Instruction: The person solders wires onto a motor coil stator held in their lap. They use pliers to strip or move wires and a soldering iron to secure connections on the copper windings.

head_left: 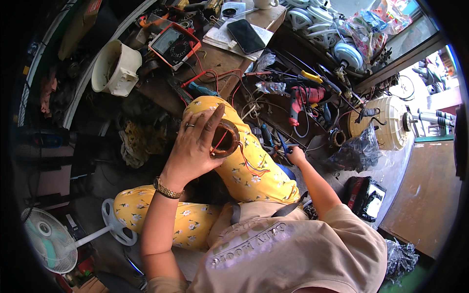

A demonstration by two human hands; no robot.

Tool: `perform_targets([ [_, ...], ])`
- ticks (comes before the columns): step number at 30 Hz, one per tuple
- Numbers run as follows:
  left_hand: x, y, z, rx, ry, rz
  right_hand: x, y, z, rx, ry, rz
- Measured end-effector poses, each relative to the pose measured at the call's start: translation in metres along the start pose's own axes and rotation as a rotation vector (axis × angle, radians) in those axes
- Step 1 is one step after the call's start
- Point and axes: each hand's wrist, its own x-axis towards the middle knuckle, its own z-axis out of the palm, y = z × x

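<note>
Head view: the left hand [198, 139] was found closed round a brown coil [234, 131], fingers spread over its far side and thumb at its near edge. The coil was located at the raised knee of the yellow floral trousers [254, 178], its round opening facing up toward the camera. A red wire crossed that opening, and further thin wires, red and blue among them, trailed from the coil over the thigh. A gold-toned watch [168, 189] was worn on the left wrist.

The right hand [296, 156], low beside the same leg, was curled on a tool [283, 145] with dark blue parts (its exact type could not be determined, being partly covered).

Beyond the knee stood a wooden table [219, 68]. It carried an orange-framed meter [175, 46], a dark phone [245, 36] lying on papers [215, 37], and a pale cup [266, 4] at the far edge. Red leads [201, 75] ran across the table near the meter.

To the right of the table, a red drill [305, 100] lay among cables and hand tools. Farther right, a cream tub [377, 124] rested on its side, with a black bag [355, 150] just beside it. A white fan [51, 239] was noted at the lower left.
</note>
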Motion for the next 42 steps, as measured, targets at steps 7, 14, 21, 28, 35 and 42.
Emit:
perform_targets([
  [7,0.001,0.002,0.001,-0.223,0.076,-0.081,-0.056,-0.021,-0.044,0.654,0.093,-0.291],
  [14,0.002,0.013,-0.004,-0.519,0.213,-0.233,-0.124,-0.152,-0.132,1.414,0.021,-0.637],
  [21,-0.006,0.016,-0.01,-0.401,0.213,-0.321,-0.166,-0.221,-0.237,0.918,-0.148,-0.967],
  [28,-0.008,0.016,-0.008,-0.337,0.17,-0.351,-0.173,-0.263,-0.248,0.535,-0.116,-1.138],
  [35,-0.013,0.007,-0.005,-0.495,0.104,-0.362,-0.153,-0.266,-0.234,0.722,-0.41,-0.836],
  [42,-0.021,-0.001,-0.001,-0.855,0.009,-0.33,-0.122,-0.28,-0.239,0.787,-0.558,-0.951],
])
